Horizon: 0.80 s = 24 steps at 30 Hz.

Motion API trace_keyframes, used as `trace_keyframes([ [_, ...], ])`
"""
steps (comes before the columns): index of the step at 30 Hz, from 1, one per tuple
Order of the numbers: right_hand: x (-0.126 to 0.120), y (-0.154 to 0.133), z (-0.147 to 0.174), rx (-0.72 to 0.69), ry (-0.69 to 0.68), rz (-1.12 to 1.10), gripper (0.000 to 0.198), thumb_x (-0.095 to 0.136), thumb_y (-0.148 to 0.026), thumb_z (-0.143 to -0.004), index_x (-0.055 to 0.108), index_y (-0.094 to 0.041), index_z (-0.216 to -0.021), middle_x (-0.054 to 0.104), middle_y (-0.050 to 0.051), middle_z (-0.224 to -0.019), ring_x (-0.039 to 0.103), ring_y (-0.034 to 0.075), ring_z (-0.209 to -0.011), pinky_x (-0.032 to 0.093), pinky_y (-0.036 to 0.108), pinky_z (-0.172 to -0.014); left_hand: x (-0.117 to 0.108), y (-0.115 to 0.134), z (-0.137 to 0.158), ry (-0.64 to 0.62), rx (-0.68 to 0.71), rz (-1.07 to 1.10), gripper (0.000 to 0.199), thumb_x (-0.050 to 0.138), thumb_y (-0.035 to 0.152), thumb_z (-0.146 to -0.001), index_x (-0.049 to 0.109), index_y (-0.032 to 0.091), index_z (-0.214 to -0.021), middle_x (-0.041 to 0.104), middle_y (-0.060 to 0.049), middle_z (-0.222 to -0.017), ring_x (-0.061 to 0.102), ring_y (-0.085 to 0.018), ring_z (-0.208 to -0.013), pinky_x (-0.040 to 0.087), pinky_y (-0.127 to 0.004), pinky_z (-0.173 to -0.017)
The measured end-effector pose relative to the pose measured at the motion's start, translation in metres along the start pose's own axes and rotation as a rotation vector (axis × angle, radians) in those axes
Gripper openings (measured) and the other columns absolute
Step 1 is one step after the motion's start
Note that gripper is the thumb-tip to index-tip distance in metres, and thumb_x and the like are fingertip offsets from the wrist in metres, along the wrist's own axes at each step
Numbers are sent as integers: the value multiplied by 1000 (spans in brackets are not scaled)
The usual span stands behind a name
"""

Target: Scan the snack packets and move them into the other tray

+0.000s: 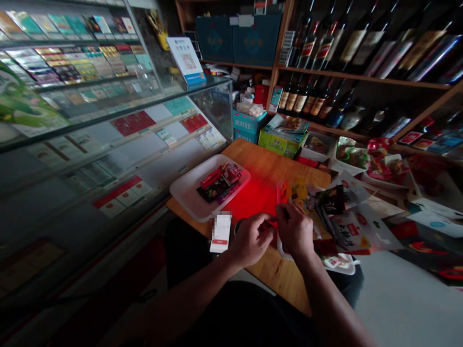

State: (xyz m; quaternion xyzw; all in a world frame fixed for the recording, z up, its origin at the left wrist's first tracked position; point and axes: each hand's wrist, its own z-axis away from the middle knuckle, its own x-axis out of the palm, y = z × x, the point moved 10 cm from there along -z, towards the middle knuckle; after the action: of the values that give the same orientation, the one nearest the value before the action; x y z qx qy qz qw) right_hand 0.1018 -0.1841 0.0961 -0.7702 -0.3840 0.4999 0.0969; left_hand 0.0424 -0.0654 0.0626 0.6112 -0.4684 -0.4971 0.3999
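My left hand (252,239) is closed, thumb and fingers brought together above the wooden table (249,156). Close beside it, my right hand (297,230) is curled shut, its fingertips almost meeting those of the left. Whatever lies between the fingers is too small or hidden to name. Left of the hands, a white tray (183,189) holds several snack packets (220,182), red, black and purple. A phone (220,233) with a lit screen lies at the table's near edge. Beyond my right hand, small yellow and orange packets (298,190) sit in another tray, partly covered by the hand.
Large snack bags (349,226) spread over the table's right side. A glass display counter (144,140) with cigarette packs runs along the left. Wine bottles (356,43) fill shelves at the back right. Open boxes of packets (383,168) stand at right; a green box (282,142) stands behind.
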Motion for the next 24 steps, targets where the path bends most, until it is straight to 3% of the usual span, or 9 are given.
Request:
trace_keyframes([
  [4,35,-23,-18,-83,-127,-63,22,54,-26,-95,72,-19,-86,73,6,-86,65,18,-81,44,28,-78,-47,-31,-10,105,-44,-12,21,59,24,-92,65,21,-113,74,-7,-103,70,-19,-92,57,-31,-84],
  [7,67,-41,-31,-123,-257,-129,19,55,-24,-93,73,-19,-87,74,5,-87,66,18,-81,44,26,-75,-98,-64,-23,219,-63,-43,21,62,27,-91,64,19,-111,74,-8,-106,71,-20,-96,57,-32,-85],
  [12,132,-62,-49,-34,-487,-230,16,60,-23,-88,75,-21,-85,72,0,-75,65,15,-69,42,24,-65,-197,-123,-37,433,-174,-263,22,63,25,-88,64,16,-107,74,-11,-109,72,-22,-99,56,-36,-89],
  [15,176,-73,-53,19,-618,-312,15,60,-23,-87,75,-21,-85,71,-1,-69,65,14,-67,42,22,-61,-240,-143,-42,475,-257,-452,23,58,24,-89,65,17,-110,74,-12,-108,71,-24,-98,54,-35,-85],
  [19,223,-85,-60,68,-721,-365,14,61,-22,-85,74,-19,-82,71,-1,-68,65,13,-66,44,21,-60,-268,-155,-59,405,-339,-782,25,50,24,-93,67,14,-108,73,-16,-108,70,-28,-102,51,-35,-85],
  [21,238,-87,-64,95,-747,-344,14,63,-23,-84,75,-19,-82,71,0,-68,65,13,-66,44,21,-60,-271,-165,-70,293,-405,-966,31,45,27,-96,69,12,-108,73,-20,-107,70,-31,-103,50,-36,-84],
  [24,251,-87,-69,116,-780,-307,14,64,-26,-84,76,-19,-83,72,0,-69,65,13,-66,45,21,-61,-270,-181,-85,167,-435,-1041,35,49,34,-95,73,10,-103,72,-24,-105,69,-35,-104,50,-38,-85],
])
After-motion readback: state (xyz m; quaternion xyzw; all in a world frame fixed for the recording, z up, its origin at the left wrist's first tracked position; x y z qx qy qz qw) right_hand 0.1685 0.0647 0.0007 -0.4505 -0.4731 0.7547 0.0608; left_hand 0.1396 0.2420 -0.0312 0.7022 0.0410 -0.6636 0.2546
